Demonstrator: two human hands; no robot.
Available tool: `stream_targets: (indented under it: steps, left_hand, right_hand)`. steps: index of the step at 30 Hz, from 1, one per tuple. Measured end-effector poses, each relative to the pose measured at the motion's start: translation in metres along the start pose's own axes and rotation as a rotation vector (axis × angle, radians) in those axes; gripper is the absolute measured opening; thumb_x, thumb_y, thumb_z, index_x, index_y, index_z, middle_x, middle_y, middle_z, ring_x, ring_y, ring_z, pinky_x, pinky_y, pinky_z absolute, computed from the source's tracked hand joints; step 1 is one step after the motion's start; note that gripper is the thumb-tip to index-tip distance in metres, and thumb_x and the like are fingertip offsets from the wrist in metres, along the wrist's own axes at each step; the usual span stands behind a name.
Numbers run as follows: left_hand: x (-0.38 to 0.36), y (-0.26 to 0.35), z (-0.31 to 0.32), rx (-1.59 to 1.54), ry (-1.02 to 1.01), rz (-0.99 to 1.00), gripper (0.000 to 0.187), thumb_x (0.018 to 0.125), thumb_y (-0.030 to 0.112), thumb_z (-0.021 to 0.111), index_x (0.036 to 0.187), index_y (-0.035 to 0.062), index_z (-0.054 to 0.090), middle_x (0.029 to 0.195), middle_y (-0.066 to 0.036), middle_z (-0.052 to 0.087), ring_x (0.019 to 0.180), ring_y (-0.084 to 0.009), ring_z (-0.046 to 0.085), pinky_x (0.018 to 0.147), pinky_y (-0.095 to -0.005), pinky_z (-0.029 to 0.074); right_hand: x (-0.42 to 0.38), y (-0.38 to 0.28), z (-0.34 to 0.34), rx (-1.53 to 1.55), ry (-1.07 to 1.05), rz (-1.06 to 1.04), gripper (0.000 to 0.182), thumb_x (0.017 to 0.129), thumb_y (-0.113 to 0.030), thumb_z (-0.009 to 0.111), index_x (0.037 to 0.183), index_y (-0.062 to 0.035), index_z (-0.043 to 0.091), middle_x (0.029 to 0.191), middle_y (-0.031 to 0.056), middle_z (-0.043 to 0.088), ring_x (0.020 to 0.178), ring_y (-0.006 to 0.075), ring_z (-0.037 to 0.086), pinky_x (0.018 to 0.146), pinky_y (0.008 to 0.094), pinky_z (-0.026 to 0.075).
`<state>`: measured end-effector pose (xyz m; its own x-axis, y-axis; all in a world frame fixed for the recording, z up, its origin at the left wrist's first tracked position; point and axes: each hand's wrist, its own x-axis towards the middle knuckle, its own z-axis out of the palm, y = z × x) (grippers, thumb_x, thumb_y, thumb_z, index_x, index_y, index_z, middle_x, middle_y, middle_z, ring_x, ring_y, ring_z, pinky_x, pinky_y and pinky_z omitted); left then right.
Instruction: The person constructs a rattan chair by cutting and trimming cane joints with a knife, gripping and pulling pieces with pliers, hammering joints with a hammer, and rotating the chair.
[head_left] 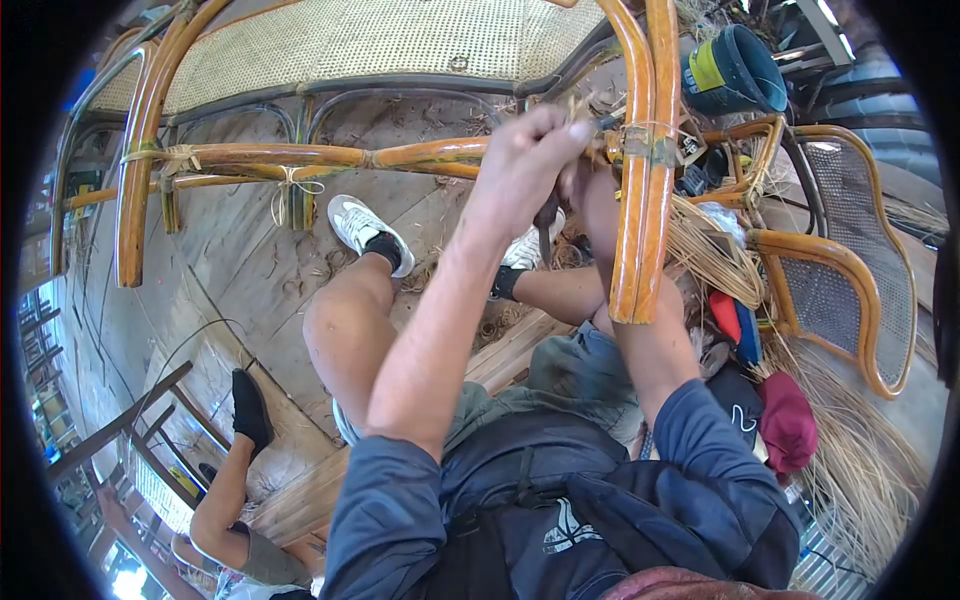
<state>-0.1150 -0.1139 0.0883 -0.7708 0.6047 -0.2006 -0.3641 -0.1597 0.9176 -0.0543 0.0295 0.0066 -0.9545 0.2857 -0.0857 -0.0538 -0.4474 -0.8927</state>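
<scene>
My left hand [530, 155] is closed with the thumb on top, at the joint where a horizontal rattan pole [430, 152] meets a glossy rattan leg [645, 180]. Frayed rattan strips [585, 108] stick out right at its fingertips. Partly behind that leg, my right hand [590, 190] sits just below the left; its fingers are mostly hidden. A dark narrow tool [546, 225] points down beneath the two hands. Strip bindings [183, 157] wrap the frame's other joint at the left. A loose tied strip [297, 185] dangles from the pole.
A woven cane panel [370, 45] spans the top. To the right are a dark bucket [735, 70], a cane-backed chair [850, 240], a rattan strip bundle [715, 250] and a maroon cap [788, 422]. Another person's leg [222, 490] shows at lower left. Shavings litter the floor [420, 210].
</scene>
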Motion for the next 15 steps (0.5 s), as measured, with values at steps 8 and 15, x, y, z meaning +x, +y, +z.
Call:
stream_targets:
  steps: [8,15]
  left_hand:
    - [-0.041,-0.077,0.012,0.637,0.178,0.454,0.021,0.085,0.013,0.064,0.104,0.0039,0.064,0.101,-0.012,0.061,0.090,-0.0285,0.063,0.077,-0.0336,0.051]
    - [-0.033,-0.018,0.003,0.647,0.224,0.318,0.023,0.087,0.015,0.060,0.105,0.0022,0.065,0.092,-0.017,0.065,0.087,-0.0312,0.065,0.081,-0.0350,0.050]
  right_hand:
    - [-0.058,0.004,0.024,-0.049,0.158,-0.226,0.039,0.101,-0.030,0.039,0.127,-0.0023,0.046,0.113,0.0058,0.056,0.101,0.0177,0.055,0.088,0.0312,0.044]
    - [-0.022,-0.007,-0.014,-0.120,0.081,-0.213,0.038,0.100,-0.031,0.041,0.127,-0.0040,0.046,0.115,0.0067,0.056,0.103,0.0180,0.055,0.090,0.0323,0.044]
